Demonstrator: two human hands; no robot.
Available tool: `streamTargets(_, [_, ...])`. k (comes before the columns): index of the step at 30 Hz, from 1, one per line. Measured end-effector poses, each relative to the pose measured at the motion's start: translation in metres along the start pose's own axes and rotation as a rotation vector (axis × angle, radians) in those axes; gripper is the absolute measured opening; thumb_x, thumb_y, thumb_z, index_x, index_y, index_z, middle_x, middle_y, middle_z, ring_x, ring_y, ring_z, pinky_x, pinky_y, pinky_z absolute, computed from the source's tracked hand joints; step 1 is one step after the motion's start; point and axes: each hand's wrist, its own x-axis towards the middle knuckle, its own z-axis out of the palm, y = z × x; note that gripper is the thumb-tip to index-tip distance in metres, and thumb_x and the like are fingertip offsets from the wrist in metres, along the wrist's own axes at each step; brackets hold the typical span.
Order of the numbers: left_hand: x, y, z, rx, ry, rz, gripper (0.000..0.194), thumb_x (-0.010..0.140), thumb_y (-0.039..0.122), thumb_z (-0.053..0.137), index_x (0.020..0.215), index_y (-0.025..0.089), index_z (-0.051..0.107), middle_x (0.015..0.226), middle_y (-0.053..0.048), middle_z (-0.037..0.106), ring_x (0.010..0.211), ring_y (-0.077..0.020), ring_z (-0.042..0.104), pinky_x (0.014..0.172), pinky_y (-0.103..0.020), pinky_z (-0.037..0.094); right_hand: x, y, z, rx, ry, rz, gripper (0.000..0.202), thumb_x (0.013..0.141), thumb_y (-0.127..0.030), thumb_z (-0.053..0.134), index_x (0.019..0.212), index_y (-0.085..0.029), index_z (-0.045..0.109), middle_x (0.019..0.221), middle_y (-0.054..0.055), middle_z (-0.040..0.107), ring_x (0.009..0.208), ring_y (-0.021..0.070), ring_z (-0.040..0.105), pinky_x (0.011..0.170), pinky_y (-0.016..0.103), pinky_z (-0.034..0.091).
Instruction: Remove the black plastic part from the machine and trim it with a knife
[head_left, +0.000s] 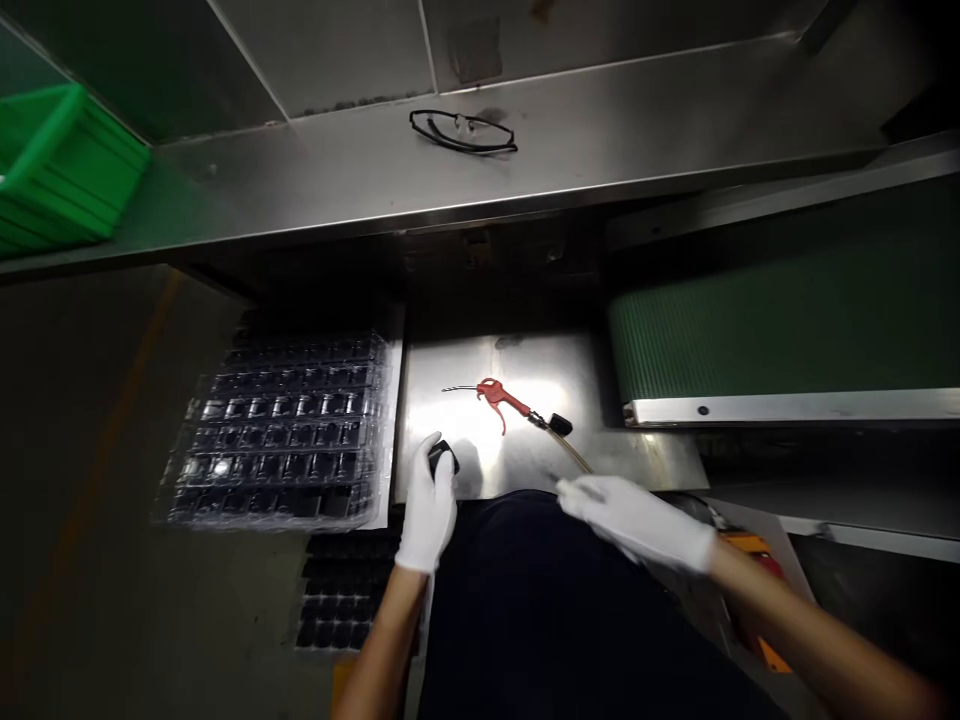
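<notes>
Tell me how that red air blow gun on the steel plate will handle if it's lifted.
The red air blow gun looks small with a plastic body, so probably light and stiff. Its hose trails toward the right hand, so it will likely tug or swing. It lies on its side with its trigger sticking out, so rolling seems unlikely.

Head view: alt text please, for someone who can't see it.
A person's gloved left hand holds a small black part over a steel worktop, while the gloved right hand reaches toward a red air blow gun. A clear tray of black parts sits left; glasses lie on the shelf above.
</notes>
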Motion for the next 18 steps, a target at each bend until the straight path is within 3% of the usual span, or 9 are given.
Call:
streamTargets(1, [0.015, -0.015, 0.011, 0.092, -0.041, 0.004, 0.044, 0.103, 0.033, 0.046, 0.143, 0.017, 0.05, 0.138, -0.017, 0.056, 0.125, -0.0298, 0.056, 0.105, -0.042, 0.046, 0.025, 0.022, -0.001, -0.126, 0.295, 0.072, 0.027, 0.104, -0.044, 0.056, 0.099, -0.018, 0.063, 0.08, 0.003, 0.062, 0.063, 0.0165, 0.06, 0.056, 0.024, 0.045])
streamTargets(2, [0.029, -0.029, 0.023, 0.18, -0.078, -0.003, 0.044, 0.1, 0.029, 0.049, 0.142, 0.015, 0.053, 0.138, -0.02, 0.055, 0.124, -0.0336, 0.057, 0.107, -0.048, 0.044, 0.05, 0.042, -0.002, -0.17, 0.442, 0.15, 0.023, 0.103, -0.039, 0.056, 0.107, -0.017, 0.062, 0.092, 0.007, 0.066, 0.079, 0.0215, 0.065, 0.068, 0.028, 0.049])
streamTargets(4, [0.052, -0.049, 0.045, 0.319, -0.149, -0.011, 0.042, 0.099, 0.025, 0.05, 0.138, 0.012, 0.057, 0.132, -0.022, 0.057, 0.117, -0.0363, 0.059, 0.107, -0.057, 0.041, 0.096, 0.068, -0.005, -0.225, 0.601, 0.212, 0.037, 0.103, -0.049, 0.055, 0.123, -0.017, 0.058, 0.106, 0.013, 0.066, 0.096, 0.031, 0.065, 0.079, 0.037, 0.05])
streamTargets(7, [0.072, -0.064, 0.068, 0.459, -0.231, 0.01, 0.039, 0.101, 0.031, 0.052, 0.135, 0.013, 0.058, 0.128, -0.018, 0.059, 0.117, -0.0332, 0.058, 0.109, -0.059, 0.039, 0.146, 0.074, -0.01, -0.288, 0.662, 0.153, 0.049, 0.098, -0.061, 0.061, 0.128, -0.023, 0.056, 0.114, 0.01, 0.064, 0.101, 0.0329, 0.064, 0.081, 0.038, 0.049])
streamTargets(10, [0.08, -0.066, 0.081, 0.496, -0.285, 0.035, 0.044, 0.1, 0.038, 0.056, 0.137, 0.014, 0.056, 0.132, -0.017, 0.058, 0.121, -0.0315, 0.055, 0.11, -0.057, 0.04, 0.177, 0.065, -0.011, -0.354, 0.647, 0.103, 0.044, 0.093, -0.055, 0.072, 0.119, -0.022, 0.061, 0.111, 0.009, 0.063, 0.095, 0.0299, 0.064, 0.079, 0.035, 0.047])
streamTargets(14, [0.08, -0.065, 0.088, 0.385, -0.306, 0.021, 0.045, 0.099, 0.039, 0.06, 0.138, 0.017, 0.056, 0.134, -0.014, 0.057, 0.12, -0.0305, 0.056, 0.109, -0.058, 0.041, 0.197, 0.07, -0.011, -0.388, 0.646, 0.107, 0.041, 0.096, -0.052, 0.069, 0.12, -0.019, 0.063, 0.111, 0.011, 0.062, 0.094, 0.0276, 0.064, 0.078, 0.033, 0.045])
streamTargets(18, [0.076, -0.054, 0.091, 0.107, -0.252, -0.072, 0.044, 0.097, 0.042, 0.062, 0.132, 0.015, 0.057, 0.134, -0.015, 0.057, 0.116, -0.0276, 0.059, 0.103, -0.05, 0.048, 0.196, 0.084, -0.017, -0.381, 0.639, 0.095, 0.047, 0.092, -0.058, 0.074, 0.12, -0.022, 0.065, 0.115, 0.008, 0.063, 0.096, 0.027, 0.064, 0.074, 0.032, 0.044])
